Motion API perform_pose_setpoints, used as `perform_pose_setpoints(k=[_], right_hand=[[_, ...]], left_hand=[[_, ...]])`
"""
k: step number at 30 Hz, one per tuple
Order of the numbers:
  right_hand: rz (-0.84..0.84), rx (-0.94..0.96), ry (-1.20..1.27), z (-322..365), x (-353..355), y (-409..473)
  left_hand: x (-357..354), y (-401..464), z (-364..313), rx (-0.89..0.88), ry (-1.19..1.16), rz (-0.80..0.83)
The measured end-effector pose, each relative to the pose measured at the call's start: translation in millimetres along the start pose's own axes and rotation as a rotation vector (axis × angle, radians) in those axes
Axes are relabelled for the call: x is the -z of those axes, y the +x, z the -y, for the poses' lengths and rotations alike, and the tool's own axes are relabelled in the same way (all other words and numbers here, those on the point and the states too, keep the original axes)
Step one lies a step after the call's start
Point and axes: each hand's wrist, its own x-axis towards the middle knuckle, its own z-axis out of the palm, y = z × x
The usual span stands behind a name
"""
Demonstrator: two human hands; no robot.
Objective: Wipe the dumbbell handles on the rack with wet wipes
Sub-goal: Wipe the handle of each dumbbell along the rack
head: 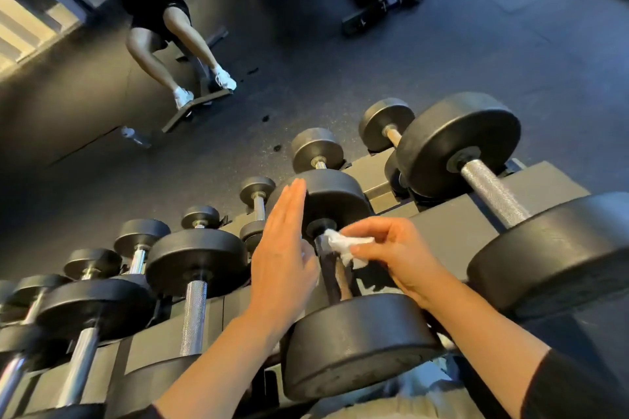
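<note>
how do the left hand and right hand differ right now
The left hand is flat with its fingers straight and together, holding nothing; the right hand has curled fingers pinching a white wet wipe. The left hand stands edge-up beside the dumbbell handle, while the right hand presses the wipe against that handle's far end. Both hover over the same dumbbell on the rack.

No text, label or number can be read anywhere.
</note>
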Motion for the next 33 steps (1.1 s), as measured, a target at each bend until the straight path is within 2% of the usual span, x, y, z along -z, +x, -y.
perform_pose_setpoints(k=[5,8,11,14,18,20,23,28,33], right_hand=[[-0.254,0.090,0.036,39,-10,3],[-0.354,0.125,-0.044,57,-5,1],[-0.472,0.166,-0.284,76,8,-4],[-0.551,0.196,-0.643,98,28,-7],[-0.615,0.078,-1.013,130,59,-9],[-0.593,-0.043,-1.186,141,73,-9],[-0.532,-0.164,-1.304,147,85,-4],[-0.458,-0.153,-1.435,139,81,15],[-0.211,-0.180,-1.599,121,65,26]], left_hand=[[-2,25,-7,-0.191,-0.083,0.031],[-6,39,-10,-0.254,-0.140,0.059],[-12,53,-16,-0.329,-0.175,0.108],[-23,69,-24,-0.387,-0.193,0.172],[-46,90,-37,-0.443,-0.212,0.254],[-57,100,-40,-0.467,-0.210,0.293],[-70,109,-41,-0.483,-0.249,0.327],[-76,110,-34,-0.574,-0.282,0.315],[-77,110,-31,-0.614,-0.248,0.300]])
